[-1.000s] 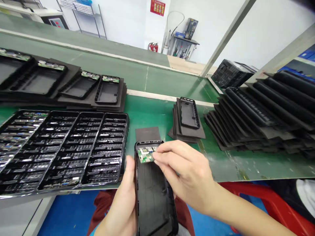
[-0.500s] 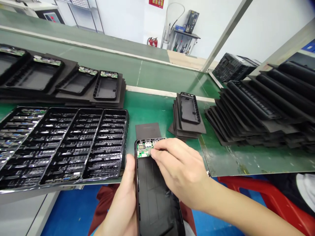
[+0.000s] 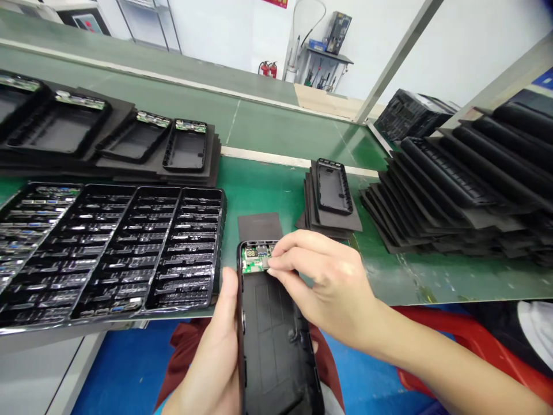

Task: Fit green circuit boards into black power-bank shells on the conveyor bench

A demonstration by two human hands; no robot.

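My left hand (image 3: 218, 346) is wrapped round a long black plastic casing (image 3: 272, 334), its thumb along the left edge and a fingertip showing at the right edge. At the casing's top end lies a green circuit board (image 3: 256, 262) with a small digit display. The thumb and fingers of my right hand (image 3: 328, 276) pinch the right part of this board, hiding that end. Just beyond the casing, a dark foam sheet (image 3: 259, 226) lies on the green bench.
A black compartment tray (image 3: 184, 248) with circuit boards in its left column stands at left. Behind it, casings with boards (image 3: 185, 147) rest on dark sheets. An open casing (image 3: 333, 187) tops a sheet stack. More stacked casings and sheets (image 3: 440, 190) fill the right, above a red stool (image 3: 510, 360).
My right hand has shifted slightly at the board, and its fingers have drawn a little towards the right, uncovering more of the board. My left hand still holds the casing.
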